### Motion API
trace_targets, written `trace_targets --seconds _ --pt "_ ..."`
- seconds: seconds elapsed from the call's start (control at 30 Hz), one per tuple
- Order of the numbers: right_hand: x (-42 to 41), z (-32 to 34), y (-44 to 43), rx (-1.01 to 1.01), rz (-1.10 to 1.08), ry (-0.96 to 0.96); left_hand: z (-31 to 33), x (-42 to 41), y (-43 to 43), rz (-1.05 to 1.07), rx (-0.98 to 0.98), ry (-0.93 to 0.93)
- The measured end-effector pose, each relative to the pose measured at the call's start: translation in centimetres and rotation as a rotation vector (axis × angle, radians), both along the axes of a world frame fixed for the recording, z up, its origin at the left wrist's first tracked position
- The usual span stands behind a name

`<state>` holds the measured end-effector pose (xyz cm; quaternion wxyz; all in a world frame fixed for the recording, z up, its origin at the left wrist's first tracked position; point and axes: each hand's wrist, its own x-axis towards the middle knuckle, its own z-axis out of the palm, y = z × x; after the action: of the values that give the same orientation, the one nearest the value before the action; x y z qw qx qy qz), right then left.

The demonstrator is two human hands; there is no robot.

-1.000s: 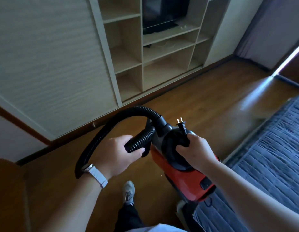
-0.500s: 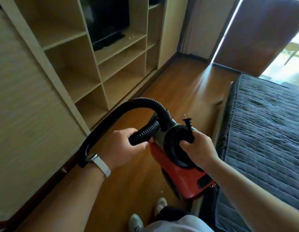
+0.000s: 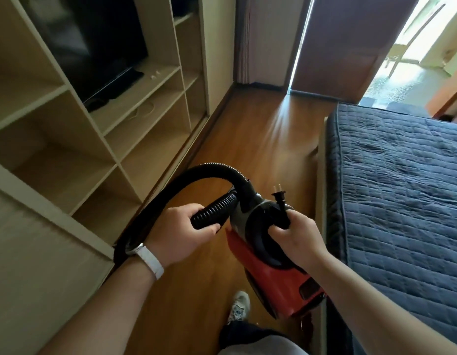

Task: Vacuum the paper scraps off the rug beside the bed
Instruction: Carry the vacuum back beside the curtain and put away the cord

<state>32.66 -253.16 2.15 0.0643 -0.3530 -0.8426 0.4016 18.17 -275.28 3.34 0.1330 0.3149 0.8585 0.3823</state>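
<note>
I carry a small red and black vacuum cleaner point(image 3: 273, 267) in front of me above the wooden floor. My right hand point(image 3: 296, 237) grips its black handle together with the power cord, whose plug point(image 3: 279, 194) sticks up with its prongs bare. My left hand point(image 3: 181, 233) grips the end of the black ribbed hose point(image 3: 212, 213), which loops up and over from the vacuum's front. The bed point(image 3: 401, 188) with a dark blue quilted cover stands to the right. No rug or paper scraps show in this view.
A beige shelf unit point(image 3: 99, 129) with a black television point(image 3: 94, 47) lines the left wall. A strip of wooden floor point(image 3: 260, 139) runs between the shelves and the bed toward a curtain and a bright doorway point(image 3: 414, 55). My shoe point(image 3: 239, 306) is below.
The view has swung right and up, bringing the bed, the doorway and the floor strip ahead into sight. Both hands keep the same grips on the hose and the vacuum.
</note>
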Motion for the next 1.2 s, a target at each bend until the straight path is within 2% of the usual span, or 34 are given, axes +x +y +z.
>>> trace_targets --seconds 0.2,0.33,0.7,0.87,1.2 --pt "-6.6 -0.5 4.3 -0.033 -0.014 -0.006 0.5 -7.6 5.2 -0.027 -0.07 -0.01" --pt "-10.7 0.4 6.9 -0.01 -0.031 -0.018 0.8 -11.8 8.3 -0.04 -0.065 0.012" --pt "-19.7 0.8 11.7 0.067 -0.141 -0.075 -0.5 -23.0 14.7 -0.152 -0.001 -0.071" --pt "-26.6 0.5 12.9 0.052 -0.207 -0.07 -1.2 -30.9 17.8 -0.219 0.016 -0.117" --pt "-40.5 1.9 15.9 0.046 -0.443 -0.025 0.6 -48.5 25.3 -0.417 0.023 -0.082"
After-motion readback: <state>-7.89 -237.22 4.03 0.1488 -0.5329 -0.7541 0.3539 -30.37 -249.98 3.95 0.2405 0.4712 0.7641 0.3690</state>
